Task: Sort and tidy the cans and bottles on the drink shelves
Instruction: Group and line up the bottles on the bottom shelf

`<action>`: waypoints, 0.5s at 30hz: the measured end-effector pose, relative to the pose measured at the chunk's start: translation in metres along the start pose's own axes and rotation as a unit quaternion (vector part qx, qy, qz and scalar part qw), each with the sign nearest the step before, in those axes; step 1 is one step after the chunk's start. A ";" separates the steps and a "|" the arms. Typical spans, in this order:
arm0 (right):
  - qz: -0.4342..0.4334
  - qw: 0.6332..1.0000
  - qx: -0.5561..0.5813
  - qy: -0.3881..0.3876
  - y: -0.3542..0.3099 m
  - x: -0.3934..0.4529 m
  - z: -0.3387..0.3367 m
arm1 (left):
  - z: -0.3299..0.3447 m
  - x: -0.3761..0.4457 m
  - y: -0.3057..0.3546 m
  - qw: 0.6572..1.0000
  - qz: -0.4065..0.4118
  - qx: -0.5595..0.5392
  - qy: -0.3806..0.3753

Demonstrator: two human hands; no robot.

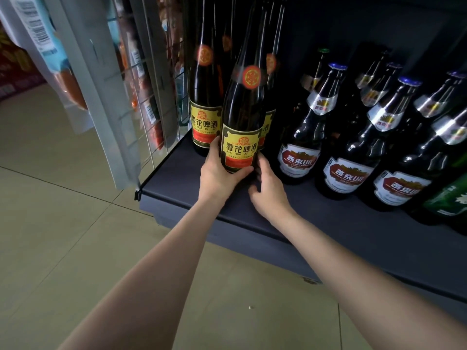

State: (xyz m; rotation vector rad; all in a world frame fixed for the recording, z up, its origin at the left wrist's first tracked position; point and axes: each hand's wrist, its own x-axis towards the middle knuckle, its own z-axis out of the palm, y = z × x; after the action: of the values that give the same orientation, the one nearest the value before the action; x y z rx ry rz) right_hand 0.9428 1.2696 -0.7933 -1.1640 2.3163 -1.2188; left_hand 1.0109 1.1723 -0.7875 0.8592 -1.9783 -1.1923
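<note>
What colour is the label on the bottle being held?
Yellow with a red band on the held bottle, black characters; the head view shows it.

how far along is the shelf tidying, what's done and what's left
Looks done: the red-and-white label bottles stand upright in rows, labels forward. In hand: the left hand grips the front yellow-label bottle at its base, tilted, with the right hand beside its foot; whether that hand grips it is unclear. Left: standing it straight by the other yellow-label bottles. The rest of the shelf is out of view.

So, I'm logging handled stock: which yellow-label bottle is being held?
The front yellow-label bottle, gripped at its base by the left hand; the others stand behind it, untouched.
</note>
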 end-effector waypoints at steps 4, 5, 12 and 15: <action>0.007 0.997 -0.016 0.081 -0.003 0.004 0.009 | -0.016 -0.007 -0.009 0.999 0.010 0.024 0.018; 0.020 0.995 -0.012 0.102 -0.006 0.007 0.013 | -0.022 -0.008 -0.013 0.999 0.012 0.029 0.025; 0.108 0.979 0.032 0.172 -0.028 0.044 0.027 | -0.052 -0.002 -0.027 0.998 -0.015 0.028 0.056; 0.153 0.965 0.051 0.207 -0.029 0.063 0.029 | -0.054 0.000 -0.028 0.998 -0.025 0.009 0.059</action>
State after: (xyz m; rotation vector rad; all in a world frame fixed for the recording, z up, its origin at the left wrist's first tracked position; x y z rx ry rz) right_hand 0.9340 1.1958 -0.7804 -0.5222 2.5597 -1.5503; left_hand 1.0600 1.1363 -0.7934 0.9702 -1.8850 -1.1263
